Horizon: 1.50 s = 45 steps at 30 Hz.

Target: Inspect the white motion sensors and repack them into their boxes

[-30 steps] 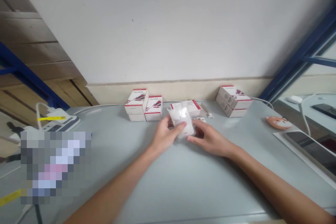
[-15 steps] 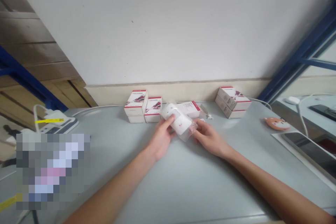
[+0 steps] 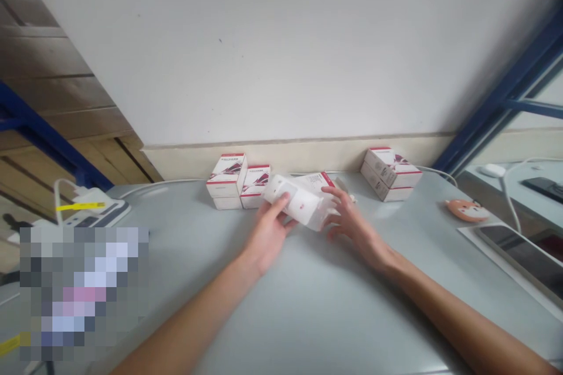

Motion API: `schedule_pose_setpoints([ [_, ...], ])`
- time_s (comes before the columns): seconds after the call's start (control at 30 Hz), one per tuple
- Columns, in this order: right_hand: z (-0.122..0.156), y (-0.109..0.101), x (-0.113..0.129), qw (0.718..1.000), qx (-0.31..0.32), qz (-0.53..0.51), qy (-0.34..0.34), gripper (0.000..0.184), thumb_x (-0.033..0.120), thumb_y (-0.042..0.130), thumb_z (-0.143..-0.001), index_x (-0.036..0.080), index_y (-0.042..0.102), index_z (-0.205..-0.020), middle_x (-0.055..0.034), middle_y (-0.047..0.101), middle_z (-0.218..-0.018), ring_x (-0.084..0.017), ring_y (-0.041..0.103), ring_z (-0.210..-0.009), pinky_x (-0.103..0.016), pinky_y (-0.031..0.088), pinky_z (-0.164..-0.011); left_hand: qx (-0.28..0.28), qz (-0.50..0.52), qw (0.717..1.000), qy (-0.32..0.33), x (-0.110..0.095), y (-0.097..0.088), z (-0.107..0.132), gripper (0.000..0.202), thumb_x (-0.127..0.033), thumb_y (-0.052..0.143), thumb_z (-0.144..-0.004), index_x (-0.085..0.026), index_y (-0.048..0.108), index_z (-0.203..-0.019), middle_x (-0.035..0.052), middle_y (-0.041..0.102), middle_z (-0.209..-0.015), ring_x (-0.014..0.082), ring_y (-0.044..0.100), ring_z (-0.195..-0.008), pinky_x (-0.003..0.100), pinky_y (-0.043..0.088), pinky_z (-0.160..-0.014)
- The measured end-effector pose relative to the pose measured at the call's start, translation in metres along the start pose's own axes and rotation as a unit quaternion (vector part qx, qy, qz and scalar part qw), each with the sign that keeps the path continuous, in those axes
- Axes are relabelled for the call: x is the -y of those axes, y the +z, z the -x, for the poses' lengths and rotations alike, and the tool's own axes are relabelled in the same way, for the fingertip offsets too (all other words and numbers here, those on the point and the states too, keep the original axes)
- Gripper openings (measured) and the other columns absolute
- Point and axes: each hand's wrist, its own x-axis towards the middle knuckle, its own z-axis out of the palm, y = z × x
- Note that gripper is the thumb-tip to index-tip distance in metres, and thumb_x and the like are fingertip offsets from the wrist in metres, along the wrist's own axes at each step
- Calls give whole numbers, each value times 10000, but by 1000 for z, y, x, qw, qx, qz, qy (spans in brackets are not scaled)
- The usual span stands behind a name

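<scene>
The left hand (image 3: 268,235) is clamped on a clear-bagged white packet (image 3: 299,202), its long axis slanting up-left to down-right. The right hand (image 3: 352,225) is spread open at the packet's right end, with red-trimmed white boxes (image 3: 226,181) just behind.

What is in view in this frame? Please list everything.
small boxes: about seven, white with red, stacked along the wall and behind the hands
clear plastic bag: one, holding something white, above the table
table: one, light grey, under everything
white cable: one, white, along the wall's base
device with yellow strap: one, white, far left
fox-shaped object: one, orange, right side
tablet: one, dark screen, right edge
blue metal frame: one, blue, upper right
left hand: one, gripping the bag
right hand: one, open, beside the bag's right end
</scene>
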Motion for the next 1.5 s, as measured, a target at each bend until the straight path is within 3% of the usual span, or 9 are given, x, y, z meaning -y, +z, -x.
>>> schedule_pose_setpoints([
  [0.13, 2, 7, -3, 996, 56, -49, 58, 725, 788, 552, -951, 325, 381, -1482, -112, 655, -1226, -259, 730, -878, -420, 604, -694, 1, -8, 1000, 22, 3, -1, 1, 505, -271, 881, -823, -243, 685, -1288, 79, 714, -1365, 240, 646, -1272, 347, 573, -957],
  [0.3, -3, 11, -5, 999, 0, -4, 32, 468, 605, 759, -910, 225, 600, -1134, -41, 687, -913, -199, 678, -748, -372, 583, -686, 20, -31, 999, 27, 5, -1, 2, 539, -264, 886, -816, -223, 672, -1309, 96, 744, -1298, 269, 671, -1249, 406, 570, -1005],
  [0.47, -6, 2, 2, 998, -49, -39, 19, 386, 548, 806, -883, 230, 596, -943, -6, 653, -777, -174, 614, -732, -312, 532, -640, 28, -45, 998, 30, 2, -1, 1, 675, -249, 902, -781, -314, 597, -1380, 54, 736, -1271, 257, 690, -1190, 426, 573, -992],
  [0.6, -2, -5, 14, 993, -24, -92, 62, 324, 457, 819, -900, 234, 593, -969, 17, 623, -779, -133, 550, -689, -281, 496, -661, 75, -87, 993, 39, -1, -6, -1, 832, -185, 945, -700, -374, 550, -1407, 8, 717, -1258, 209, 688, -1107, 371, 544, -984],
  [0.73, 0, -8, 21, 985, -15, -145, 96, 398, 368, 863, -855, 230, 623, -1141, 18, 613, -793, -128, 522, -666, -278, 464, -649, 130, -124, 982, 55, -10, -7, 2, 660, -175, 923, -735, -329, 610, -1294, 14, 714, -1209, 211, 650, -1148, 339, 512, -989],
  [0.9, -1, -11, 21, 986, -6, -134, 100, 381, 365, 837, -864, 225, 659, -1171, 11, 588, -784, -138, 498, -648, -297, 450, -632, 103, -169, 979, 56, -21, -4, 6, 637, -202, 963, -665, -314, 627, -1194, 16, 700, -1189, 233, 646, -1136, 305, 524, -916],
  [1.07, -2, -13, 20, 989, -11, -120, 85, 319, 357, 843, -826, 238, 641, -1042, 14, 579, -759, -145, 510, -655, -306, 457, -642, 59, -188, 977, 76, -15, -5, 4, 874, -254, 981, -658, -389, 536, -1398, 10, 680, -1225, 190, 672, -1018, 301, 555, -877],
  [1.27, -5, -8, 11, 997, -38, -60, 25, 333, 416, 823, -799, 253, 568, -939, 22, 615, -725, -160, 548, -651, -341, 471, -669, 13, -280, 947, 160, -6, -4, -1, 468, -423, 963, -696, -237, 675, -1014, 9, 692, -957, 159, 624, -826, 257, 486, -748],
  [1.5, -7, -8, 4, 993, -43, 58, -95, 375, 554, 731, -924, 254, 514, -871, 33, 579, -696, -151, 488, -632, -326, 388, -641, 13, -417, 883, 214, -6, -13, 0, 388, -551, 861, -795, -229, 675, -906, -14, 651, -796, 151, 562, -714, 236, 398, -649],
])
